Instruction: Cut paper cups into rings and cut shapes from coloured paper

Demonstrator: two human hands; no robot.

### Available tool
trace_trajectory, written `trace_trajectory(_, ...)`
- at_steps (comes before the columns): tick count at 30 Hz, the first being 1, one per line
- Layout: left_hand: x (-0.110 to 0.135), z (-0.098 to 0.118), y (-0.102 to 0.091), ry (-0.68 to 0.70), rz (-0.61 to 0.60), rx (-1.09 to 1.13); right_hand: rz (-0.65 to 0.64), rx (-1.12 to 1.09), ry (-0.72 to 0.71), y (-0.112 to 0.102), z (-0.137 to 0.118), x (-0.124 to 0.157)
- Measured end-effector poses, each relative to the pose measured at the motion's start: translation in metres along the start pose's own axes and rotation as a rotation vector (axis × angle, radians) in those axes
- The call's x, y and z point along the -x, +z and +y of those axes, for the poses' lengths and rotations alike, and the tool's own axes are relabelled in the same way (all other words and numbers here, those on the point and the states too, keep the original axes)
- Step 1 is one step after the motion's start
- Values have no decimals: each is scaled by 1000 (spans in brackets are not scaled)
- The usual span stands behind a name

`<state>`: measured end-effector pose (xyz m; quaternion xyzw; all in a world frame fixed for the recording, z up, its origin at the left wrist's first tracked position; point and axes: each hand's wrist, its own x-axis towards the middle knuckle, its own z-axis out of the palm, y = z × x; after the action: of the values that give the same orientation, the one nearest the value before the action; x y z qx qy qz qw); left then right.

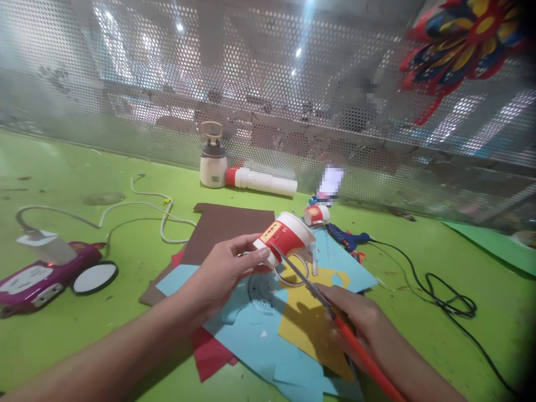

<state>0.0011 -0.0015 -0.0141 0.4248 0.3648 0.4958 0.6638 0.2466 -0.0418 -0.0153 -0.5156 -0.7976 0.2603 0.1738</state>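
My left hand [226, 271] is closed around a red and white paper cup [285, 237], held on its side above the coloured paper. My right hand [355, 321] grips red-handled scissors [318, 296], whose blades reach up to the cup's side. A thin ring cut from the cup [293, 273] hangs below it. Under both hands lie sheets of light blue paper [259, 335], yellow paper [310, 324], red paper [209, 354] and brown paper [226, 226].
A second paper cup [317, 214] lies behind, beside a blue glue gun [347, 239] with a black cable [444, 301]. A white bottle [213, 159] and white tube [262, 181] stand by the perforated metal wall. A purple power strip [42, 273] and white cord [138, 209] lie left.
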Motion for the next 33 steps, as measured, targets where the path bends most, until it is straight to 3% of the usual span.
trace_trajectory(11, 1, -2, 1, 46, 112, -7, -13, 9, 8, 3, -4, 2)
trace_trajectory(17, 2, -5, 5, 48, 74, 52, 205, 337, -150, 12, 10, 8)
trace_trajectory(22, 1, -6, 5, 68, 79, 29, 302, 496, -268, 14, 8, 6)
trace_trajectory(33, 4, -5, 8, 62, 151, -10, 279, 509, -301, 9, 9, 5)
